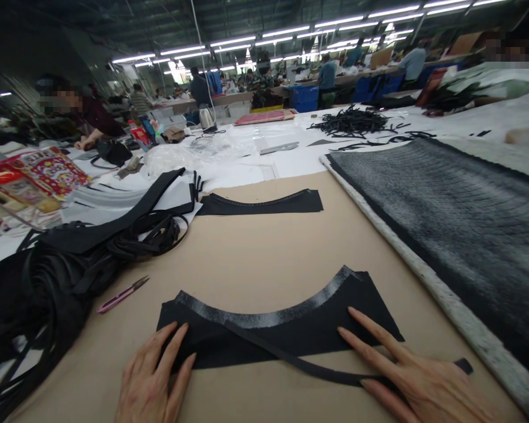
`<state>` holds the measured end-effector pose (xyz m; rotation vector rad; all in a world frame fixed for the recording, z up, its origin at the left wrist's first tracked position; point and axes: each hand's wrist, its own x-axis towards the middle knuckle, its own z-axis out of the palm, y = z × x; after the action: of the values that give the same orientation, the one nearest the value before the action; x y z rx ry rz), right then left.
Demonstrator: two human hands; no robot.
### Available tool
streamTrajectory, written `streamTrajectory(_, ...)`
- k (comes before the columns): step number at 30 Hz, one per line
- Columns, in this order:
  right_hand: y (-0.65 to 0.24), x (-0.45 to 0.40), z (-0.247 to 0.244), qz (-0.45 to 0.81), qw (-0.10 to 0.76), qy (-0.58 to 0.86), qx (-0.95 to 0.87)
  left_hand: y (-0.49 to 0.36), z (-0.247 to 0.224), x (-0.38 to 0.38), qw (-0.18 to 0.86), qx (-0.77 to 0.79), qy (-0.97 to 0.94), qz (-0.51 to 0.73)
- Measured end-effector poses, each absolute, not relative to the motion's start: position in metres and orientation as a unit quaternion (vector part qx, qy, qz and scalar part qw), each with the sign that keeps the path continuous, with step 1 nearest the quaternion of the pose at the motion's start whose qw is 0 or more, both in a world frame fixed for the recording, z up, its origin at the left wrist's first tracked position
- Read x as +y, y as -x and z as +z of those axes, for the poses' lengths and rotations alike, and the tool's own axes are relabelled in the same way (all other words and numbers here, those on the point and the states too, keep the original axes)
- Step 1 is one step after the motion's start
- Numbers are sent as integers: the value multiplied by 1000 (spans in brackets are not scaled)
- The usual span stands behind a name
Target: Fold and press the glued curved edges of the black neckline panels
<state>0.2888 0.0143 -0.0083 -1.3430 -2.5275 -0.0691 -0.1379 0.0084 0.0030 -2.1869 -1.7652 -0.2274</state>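
Note:
A black fabric panel [286, 338] with a curved notch lies flat before me; a whitish, glue-like band [264, 320] follows its curved edge. My left hand [152, 376] rests on the panel's left part with fingers spread. On the right side, my right hand [417, 376] is open too, two fingertips on the panel. A narrow black strip [306, 365] starts near the middle of the curve, slants across the panel and passes beneath my right hand, its end showing beyond. Whether the thumb presses the strip is hard to tell.
Farther up the tan board [255, 258] lies another curved black piece [264, 205]. Pink thread snips [123, 294] and bundled black strips [48, 294] are at left. A whitish-coated black sheet [445, 205] covers the right. A strip pile [352, 120] sits farther back; a co-worker [97, 120] is at far left.

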Motion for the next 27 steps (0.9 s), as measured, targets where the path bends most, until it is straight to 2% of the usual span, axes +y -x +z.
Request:
streamTrajectory(17,-314,10,-19,39,153,457,-876,135,4,6,161,-652,736,-83)
streamTrajectory(27,-331,1,-22,3,191,429,-883,131,5,5,167,-670,721,-62)
